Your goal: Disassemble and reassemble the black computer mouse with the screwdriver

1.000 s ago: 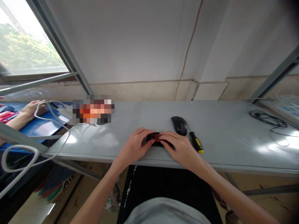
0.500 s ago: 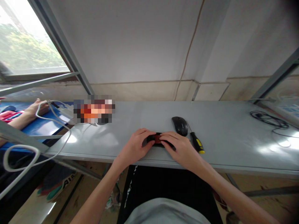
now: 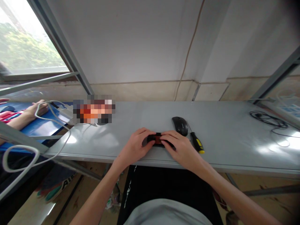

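Near the front edge of the grey table, both hands hold a small black oblong part with a reddish-brown middle (image 3: 158, 139). My left hand (image 3: 138, 144) grips its left end between thumb and fingers. On the other end are the bent fingers and thumb of my right hand (image 3: 179, 145). The fingers cover much of the part, so its exact kind cannot be made out. Just beyond my right hand lies a black computer mouse (image 3: 180, 125). A screwdriver (image 3: 197, 143) with a black and yellow handle rests beside the mouse, its shaft pointing away from me.
A coiled black cable (image 3: 268, 119) lies at the right of the table (image 3: 145, 114). At the left are a pixelated patch, white cables (image 3: 52, 117) and a metal frame post (image 3: 81, 75). Another person's hand (image 3: 39, 108) is over a blue table beyond the frame.
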Demonstrator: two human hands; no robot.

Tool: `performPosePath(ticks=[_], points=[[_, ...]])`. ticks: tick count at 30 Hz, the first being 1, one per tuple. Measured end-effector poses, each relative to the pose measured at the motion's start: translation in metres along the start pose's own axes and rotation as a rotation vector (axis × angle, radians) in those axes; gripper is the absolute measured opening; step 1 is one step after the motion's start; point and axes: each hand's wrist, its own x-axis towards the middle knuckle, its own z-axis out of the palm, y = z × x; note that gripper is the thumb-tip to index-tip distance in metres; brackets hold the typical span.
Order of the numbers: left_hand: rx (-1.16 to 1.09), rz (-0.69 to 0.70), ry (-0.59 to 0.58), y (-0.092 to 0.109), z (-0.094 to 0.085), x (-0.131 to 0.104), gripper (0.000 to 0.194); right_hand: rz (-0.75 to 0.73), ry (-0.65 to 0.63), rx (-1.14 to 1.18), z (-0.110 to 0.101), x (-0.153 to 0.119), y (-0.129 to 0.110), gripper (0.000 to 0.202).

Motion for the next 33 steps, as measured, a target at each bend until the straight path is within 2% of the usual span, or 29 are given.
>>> performPosePath(ticks=[9, 15, 20, 26, 33], points=[[-0.015, 0.005, 0.027, 0.0024, -0.0020, -0.0007, 0.028, 0.048, 0.009, -0.013, -0.0036, 0.0018, -0.0010, 0.017], [-0.003, 0.013, 0.018, 0.0020, -0.0024, -0.0011, 0.030, 0.064, -0.053, -0.073, -0.0016, -0.0002, 0.0005, 0.017], [0.032, 0.008, 0.077, 0.0004, -0.0013, -0.0031, 0.031, 0.062, -0.070, -0.100, -0.0009, -0.0018, 0.0014, 0.018], [0.024, -0.032, -0.032, 0.0036, -0.0015, -0.0009, 0.038, 0.063, -0.098, -0.095, -0.0025, -0.0016, 0.0005, 0.019], [0.009, 0.005, -0.059, 0.0005, -0.0008, 0.0002, 0.036, 0.064, -0.130, -0.083, -0.0060, -0.0002, 0.0000, 0.020]])
